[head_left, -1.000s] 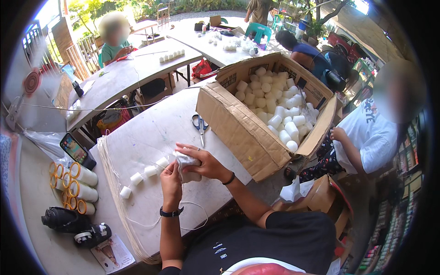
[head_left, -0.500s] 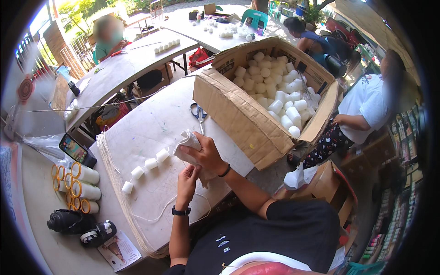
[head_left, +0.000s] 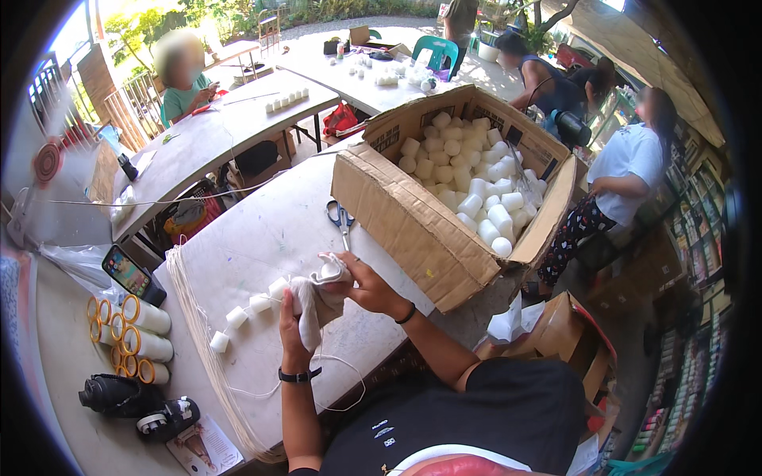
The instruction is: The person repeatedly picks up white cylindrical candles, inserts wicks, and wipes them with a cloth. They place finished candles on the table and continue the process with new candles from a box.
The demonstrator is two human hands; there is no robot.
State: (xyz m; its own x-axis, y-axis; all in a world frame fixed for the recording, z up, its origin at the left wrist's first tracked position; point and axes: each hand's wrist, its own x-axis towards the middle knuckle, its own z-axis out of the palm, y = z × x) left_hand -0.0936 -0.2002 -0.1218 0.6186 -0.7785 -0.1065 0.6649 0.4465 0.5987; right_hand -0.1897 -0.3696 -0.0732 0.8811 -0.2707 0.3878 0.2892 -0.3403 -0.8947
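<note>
A crumpled off-white cloth is bunched between my two hands above the table. My left hand is closed on its left side, and my right hand pinches its upper right part. Whether anything is wrapped inside the cloth is hidden. Just left of my hands, several white cylinders lie in a slanting row on a thin white cord, which loops below my left wrist. Blue-handled scissors rest beyond my right hand.
A large cardboard box of white cylinders occupies the table's right. Long cords hang along the left edge, near a phone, yellow-rimmed rolls and a black bottle. A person stands to the right; others work farther back.
My left hand has moved up and left from the cord end onto the cloth, which is now spread between both hands. My right hand has shifted slightly right and down.
</note>
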